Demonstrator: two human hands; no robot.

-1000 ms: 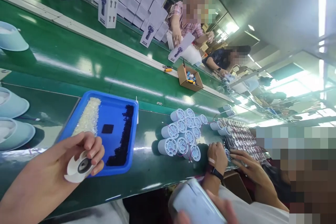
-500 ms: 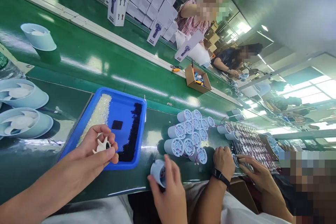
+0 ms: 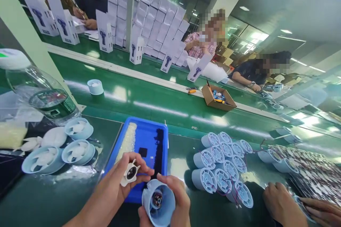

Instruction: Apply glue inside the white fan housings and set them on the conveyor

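In my left hand is a small white fan impeller, its dark round hub opening facing me. My right hand grips a light blue cylindrical fan housing, tilted so its open end shows a motor with copper windings inside. The two parts are close together but apart, in front of a blue tray. Inside the tray lie a strip of translucent white pieces, a row of small black pieces and a black square.
Several blue housings with wires stand grouped to the right, near a co-worker's hands. Housings with white impellers and a plastic bottle are at left. Beyond runs a green belt with a cardboard box beside it.
My right hand has lifted the blue housing off the table and turned its open end toward me, bringing it near the impeller in my left hand. The camera view has swung left.
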